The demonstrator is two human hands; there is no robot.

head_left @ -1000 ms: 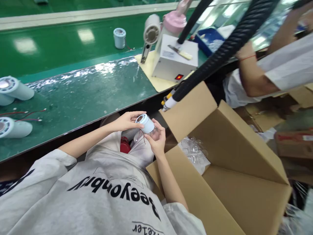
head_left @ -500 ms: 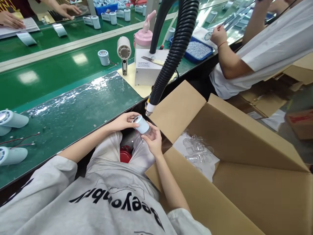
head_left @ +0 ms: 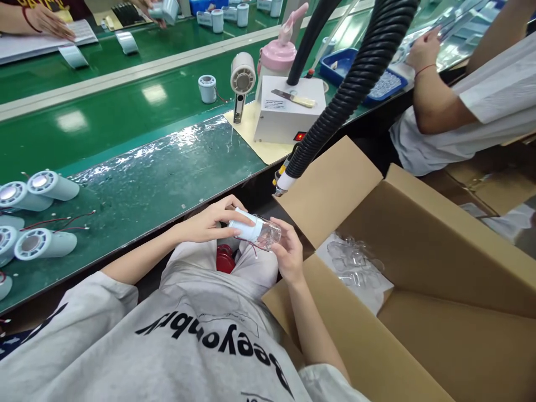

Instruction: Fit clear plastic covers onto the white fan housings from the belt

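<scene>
Over my lap, my left hand point(head_left: 218, 219) grips a light-blue cylindrical fan housing point(head_left: 246, 229) from its left end, thumb and fingers on its sides. A clear plastic cover point(head_left: 270, 234) joins its right end, and my right hand point(head_left: 290, 248) holds that cover between thumb and fingers. The two parts lie nearly sideways and touch; how far one sits inside the other I cannot tell. A thin wire with a small connector point(head_left: 256, 255) dangles below the housing. Just above hangs the metal tip of a black corrugated hose point(head_left: 335, 120).
Right of my lap stands an open cardboard box point(head_left: 419, 245) with clear plastic covers point(head_left: 354, 259) inside. Several light-blue housings point(head_left: 48, 243) lie on the green bench at left. A white box with a knife point(head_left: 293, 98) on top and a handheld fan point(head_left: 243, 78) stand behind. Co-workers sit across and at right.
The housing and cover have tipped from a steeper tilt to nearly sideways, exposing more of the cover. My view has shifted left. Across the bench, a co-worker's hand has lifted a light-blue piece.
</scene>
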